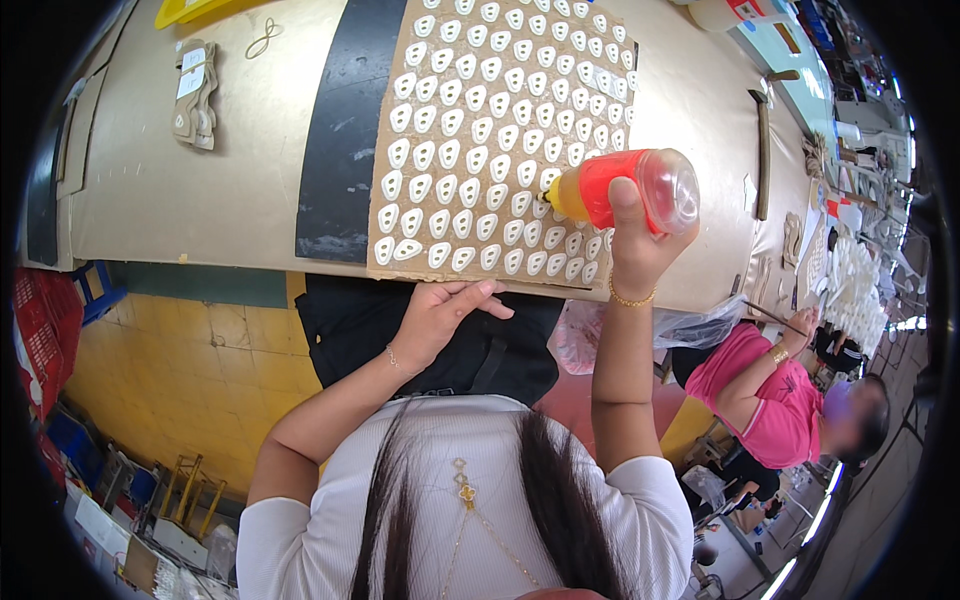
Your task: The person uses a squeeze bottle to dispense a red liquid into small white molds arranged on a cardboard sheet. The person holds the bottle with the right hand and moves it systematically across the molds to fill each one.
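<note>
My right hand (645, 245) is wrapped round a squeeze bottle (606, 172) with a red band and yellowish contents. The bottle is tipped, its dark nozzle pointing left and down at the white pieces. Rows of small white rounded pieces (450, 154), each with greenish-brown holes, lie on a brown board (410, 270). Whether the nozzle touches a piece, I cannot tell. My left hand (440, 315) rests at the board's near edge, holding nothing visible, with thumb and fingers stretched to the right.
A black mat (345, 140) lies under the board's left side. Farther left are a tied bundle of tan pieces (195, 95) and a loose cord loop (264, 38). A hammer (763, 150) lies to the right. A co-worker in pink (745, 375) is at the right.
</note>
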Demonstrator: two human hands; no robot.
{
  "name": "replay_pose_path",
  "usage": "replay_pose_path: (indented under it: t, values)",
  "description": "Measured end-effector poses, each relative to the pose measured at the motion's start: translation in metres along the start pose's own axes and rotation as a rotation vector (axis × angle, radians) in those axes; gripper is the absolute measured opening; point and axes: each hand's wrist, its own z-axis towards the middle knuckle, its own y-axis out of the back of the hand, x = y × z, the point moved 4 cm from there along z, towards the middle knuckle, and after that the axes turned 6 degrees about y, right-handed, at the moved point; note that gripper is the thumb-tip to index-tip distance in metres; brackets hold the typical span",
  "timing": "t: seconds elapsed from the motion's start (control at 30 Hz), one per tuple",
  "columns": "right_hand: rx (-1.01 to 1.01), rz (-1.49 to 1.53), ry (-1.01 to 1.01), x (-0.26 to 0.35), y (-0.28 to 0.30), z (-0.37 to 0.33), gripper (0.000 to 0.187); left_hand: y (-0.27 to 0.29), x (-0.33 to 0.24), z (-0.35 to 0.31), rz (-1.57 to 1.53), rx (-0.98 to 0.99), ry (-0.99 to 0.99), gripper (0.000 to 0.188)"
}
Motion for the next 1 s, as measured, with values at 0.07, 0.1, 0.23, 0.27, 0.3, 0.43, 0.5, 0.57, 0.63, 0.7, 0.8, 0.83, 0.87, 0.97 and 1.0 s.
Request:
replay_pose_path:
  t: [0.07,0.1,0.23,0.27,0.3,0.43,0.5,0.57,0.63,0.7,0.8,0.83,0.87,0.97,1.0]
  values:
    - [-0.019,-0.026,-0.013,-0.002,0.005,0.003,0.033,-0.001,-0.001,-0.001,-0.018,-0.005,0.005,0.028]
    - [-0.025,-0.030,-0.006,-0.002,0.007,0.003,0.032,-0.001,-0.001,-0.001,-0.038,-0.006,0.012,0.028]
    - [-0.041,-0.041,0.014,-0.002,0.013,0.000,0.030,-0.001,0.000,-0.001,-0.021,-0.003,-0.014,0.030]
    - [-0.044,-0.041,0.017,-0.002,0.014,-0.002,0.030,-0.001,0.000,-0.001,-0.006,-0.008,-0.004,0.030]
    - [-0.044,-0.037,0.005,-0.002,0.015,-0.004,0.030,0.000,-0.001,-0.001,0.008,-0.013,0.005,0.030]
    - [-0.053,-0.026,-0.008,0.001,0.015,-0.014,0.031,-0.001,-0.001,-0.002,-0.010,-0.016,0.024,0.030]
    - [-0.048,-0.025,0.004,0.002,0.015,-0.017,0.032,0.000,0.000,-0.001,0.011,-0.015,0.017,0.030]
    - [-0.031,-0.025,0.018,0.005,0.014,-0.019,0.031,0.000,0.000,-0.001,0.008,-0.017,0.011,0.029]
    - [-0.027,-0.003,0.016,0.004,0.013,-0.021,0.031,-0.002,0.000,0.000,-0.018,-0.023,0.005,0.029]
    - [-0.017,0.013,0.013,0.003,0.012,-0.022,0.031,0.000,0.002,0.001,-0.021,-0.022,-0.008,0.028]
    - [-0.003,0.015,0.020,0.004,0.009,-0.023,0.032,-0.001,0.001,0.000,-0.032,-0.020,-0.016,0.028]
    - [-0.002,0.009,0.032,0.004,0.006,-0.022,0.032,-0.001,0.000,0.000,-0.037,-0.019,-0.017,0.028]
    - [0.000,0.004,0.045,0.005,0.004,-0.021,0.032,-0.001,0.000,0.000,-0.041,-0.018,-0.011,0.028]
    - [0.006,-0.043,0.086,0.008,-0.002,-0.014,0.032,-0.001,-0.001,-0.001,-0.041,-0.014,-0.002,0.028]
    - [0.017,-0.076,0.097,0.010,-0.003,-0.011,0.031,-0.001,-0.001,-0.001,-0.031,-0.011,-0.006,0.028]
